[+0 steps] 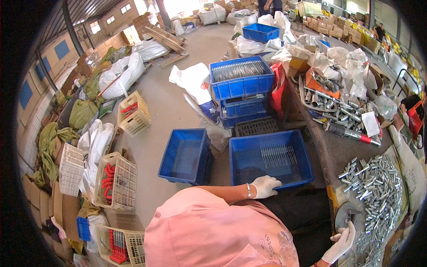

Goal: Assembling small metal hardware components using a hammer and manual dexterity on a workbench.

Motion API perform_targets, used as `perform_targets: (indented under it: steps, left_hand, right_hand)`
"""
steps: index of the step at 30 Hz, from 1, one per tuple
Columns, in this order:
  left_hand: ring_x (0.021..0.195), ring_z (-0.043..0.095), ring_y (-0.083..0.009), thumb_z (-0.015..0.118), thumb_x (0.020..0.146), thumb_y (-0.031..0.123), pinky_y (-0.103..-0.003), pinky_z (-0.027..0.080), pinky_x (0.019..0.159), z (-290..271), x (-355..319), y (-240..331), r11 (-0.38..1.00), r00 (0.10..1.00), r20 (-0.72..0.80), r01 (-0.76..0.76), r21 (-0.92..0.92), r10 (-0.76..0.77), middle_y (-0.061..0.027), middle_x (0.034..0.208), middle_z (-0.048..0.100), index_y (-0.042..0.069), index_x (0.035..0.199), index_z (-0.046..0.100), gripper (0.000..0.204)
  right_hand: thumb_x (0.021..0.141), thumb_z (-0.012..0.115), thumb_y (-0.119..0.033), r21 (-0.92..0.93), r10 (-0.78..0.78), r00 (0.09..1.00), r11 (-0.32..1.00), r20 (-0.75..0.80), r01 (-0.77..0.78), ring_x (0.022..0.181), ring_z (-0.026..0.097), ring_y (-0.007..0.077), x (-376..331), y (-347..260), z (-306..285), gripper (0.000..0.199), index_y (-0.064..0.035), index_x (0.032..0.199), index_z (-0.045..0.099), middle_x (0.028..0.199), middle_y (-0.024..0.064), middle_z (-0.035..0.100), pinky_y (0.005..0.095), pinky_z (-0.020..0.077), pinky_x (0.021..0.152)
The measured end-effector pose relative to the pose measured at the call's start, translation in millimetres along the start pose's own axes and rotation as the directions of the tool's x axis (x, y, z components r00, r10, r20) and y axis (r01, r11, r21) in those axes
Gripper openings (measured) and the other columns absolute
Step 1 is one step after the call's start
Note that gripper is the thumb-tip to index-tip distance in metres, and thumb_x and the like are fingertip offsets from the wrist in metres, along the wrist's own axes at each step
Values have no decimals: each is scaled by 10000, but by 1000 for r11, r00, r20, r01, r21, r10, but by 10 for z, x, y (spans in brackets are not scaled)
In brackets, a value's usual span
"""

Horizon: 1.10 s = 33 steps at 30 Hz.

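Note:
My left hand (266,187), in a white glove, lies at the near rim of a wide blue bin (307,178). Its fingers are loosely bent, and nothing shows in them. Inside that bin a row of thin metal rods (278,156) lies side by side. On the right, my gloved right hand (341,245) has its fingers drawn together beside a round grey disc (342,215) with a small metal fixture (352,212) on it. Whatever those fingers hold is too small to make out. Loose shiny metal sleeves (378,196) lie heaped beside the disc.
An empty-looking blue bin (182,153) stands to the left. Ahead, stacked blue crates (244,89) carry more metal rods. The bench (318,129) holds assorted metal parts (333,100) and plastic bags. Cream plastic baskets (126,191) with red-ended parts stand at far left.

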<state>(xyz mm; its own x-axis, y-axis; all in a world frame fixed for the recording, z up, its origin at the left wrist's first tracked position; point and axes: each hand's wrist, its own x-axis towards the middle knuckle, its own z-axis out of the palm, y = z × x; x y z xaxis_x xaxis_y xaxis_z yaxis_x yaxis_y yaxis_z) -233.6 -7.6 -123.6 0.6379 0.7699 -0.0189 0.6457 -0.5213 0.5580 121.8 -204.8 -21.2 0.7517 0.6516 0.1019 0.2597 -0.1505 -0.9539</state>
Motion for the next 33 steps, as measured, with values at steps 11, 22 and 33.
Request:
perform_targets:
  steps: [11,22,33]
  left_hand:
    - [1061,691,-400,787,914,278,-511,553,923,5,1,-10,1000,1000,-7,-6,17,6,-169,1093,713,107,1273,694,408]
    - [1098,705,-400,767,942,260,-500,558,951,-155,71,28,997,999,43,33,-70,-30,-184,1162,739,99,1275,710,375]
    - [1027,722,-398,772,938,229,-488,575,907,-107,32,41,992,998,-22,-64,-110,62,-188,1100,744,106,1250,730,338]
  right_hand:
    - [1100,534,-142,11,0,1000,1000,-11,0,579,442,62,25,65,6,329,-16,1366,680,809,8,565,228,409,516]
    - [1100,531,-141,17,46,999,999,-16,-46,586,448,57,-2,8,-4,329,-22,1363,687,809,0,562,220,401,519]
    - [1105,523,-138,17,-24,1000,1000,0,24,593,451,60,-5,35,3,332,-10,1368,679,820,6,569,218,411,529]
